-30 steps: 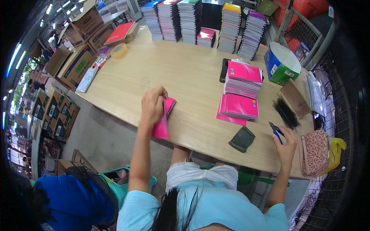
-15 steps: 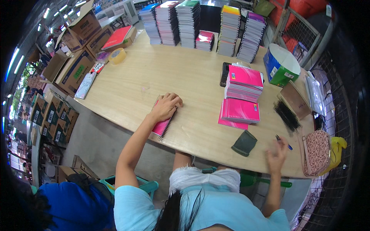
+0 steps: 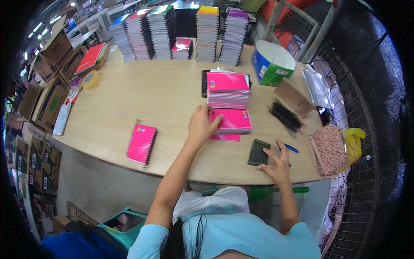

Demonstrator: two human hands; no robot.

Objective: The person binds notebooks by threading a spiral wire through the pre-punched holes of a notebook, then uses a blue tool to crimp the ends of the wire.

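My left hand [image 3: 202,124] is at the left edge of a low stack of pink spiral notebooks [image 3: 235,119], thumb over the top cover and fingers apart by the edge. Another pink notebook [image 3: 141,143] lies alone to the left, its black coil on the right side. My right hand [image 3: 278,165] hovers by a dark green flat pad [image 3: 258,152], thumb and fingers spread. A blue pen [image 3: 292,148] lies just beyond its fingers; a small blue bit also shows beside the hand, partly hidden.
A taller pink notebook pile [image 3: 227,88] stands behind the low one. Several tall notebook stacks [image 3: 162,34] line the far edge. On the right are a cut-open blue-green box [image 3: 271,64], black coils [image 3: 285,117], a cardboard piece [image 3: 294,98] and a pink patterned bag [image 3: 330,149].
My left hand has let go of the lone notebook and moved right to the low pink stack. My right hand has moved left toward the green pad. The view has shifted right.
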